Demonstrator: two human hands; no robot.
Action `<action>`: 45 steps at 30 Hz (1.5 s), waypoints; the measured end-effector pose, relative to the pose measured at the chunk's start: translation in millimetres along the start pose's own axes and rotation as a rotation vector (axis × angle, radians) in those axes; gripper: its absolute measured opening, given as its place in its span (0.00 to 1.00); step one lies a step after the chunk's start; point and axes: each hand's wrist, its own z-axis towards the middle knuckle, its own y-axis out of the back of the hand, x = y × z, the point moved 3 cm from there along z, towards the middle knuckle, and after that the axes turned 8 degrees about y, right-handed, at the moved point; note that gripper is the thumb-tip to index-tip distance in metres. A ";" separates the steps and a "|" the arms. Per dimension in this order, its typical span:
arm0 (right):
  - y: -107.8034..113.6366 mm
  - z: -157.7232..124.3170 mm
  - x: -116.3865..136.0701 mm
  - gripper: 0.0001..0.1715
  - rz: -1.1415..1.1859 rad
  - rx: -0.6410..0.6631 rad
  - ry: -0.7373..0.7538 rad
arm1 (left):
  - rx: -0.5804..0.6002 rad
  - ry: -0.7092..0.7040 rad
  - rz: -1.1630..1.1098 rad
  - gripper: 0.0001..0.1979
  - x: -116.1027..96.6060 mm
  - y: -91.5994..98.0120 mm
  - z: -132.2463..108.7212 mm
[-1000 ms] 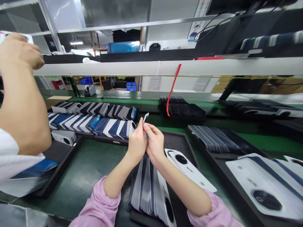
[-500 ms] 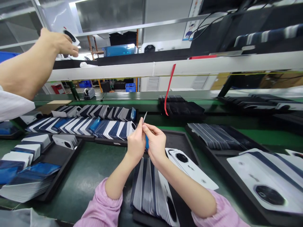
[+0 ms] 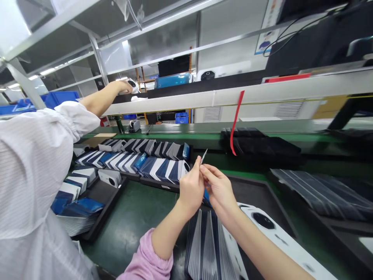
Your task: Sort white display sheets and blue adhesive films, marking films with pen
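Observation:
Both my hands meet in the middle of the view, pinching a thin phone back cover [image 3: 204, 155]. It is seen nearly edge-on, its tip sticking up above my fingers. My left hand [image 3: 191, 186] grips it from the left, the thumb on top. My right hand [image 3: 220, 188] has its fingertips closed at the cover's near edge. Most of the piece is hidden by my hands. Below them, a row of upright phone back covers [image 3: 208, 245] stands in a dark tray. Partly under my right forearm lies a white cover with a round black camera area [image 3: 264, 221].
A co-worker in a white coat [image 3: 26, 171] stands at left, a hand [image 3: 124, 86] at the upper shelf [image 3: 175, 102]. Trays of covers [image 3: 163, 171] line the left and back; another dark tray [image 3: 309, 194] lies right. A red strip [image 3: 236, 124] hangs from the shelf.
My view has swung left, so the scene sits further right and more of the co-worker shows. The co-worker's hand with a white cover is now lower against the shelf. My hands keep their pinch.

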 end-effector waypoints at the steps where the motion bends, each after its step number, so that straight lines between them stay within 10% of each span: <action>1: 0.0 0.5 0.8 0.22 -0.003 0.012 0.005 | -0.001 -0.004 -0.010 0.22 -0.5 0.9 0.1; 23: -9.6 12.4 52.7 0.07 -0.759 0.358 0.456 | 0.044 0.025 -0.020 0.22 -0.7 3.3 -1.1; 45: -28.3 16.0 47.6 0.03 -0.786 0.516 0.485 | 0.086 0.367 -0.378 0.10 -9.9 31.3 8.3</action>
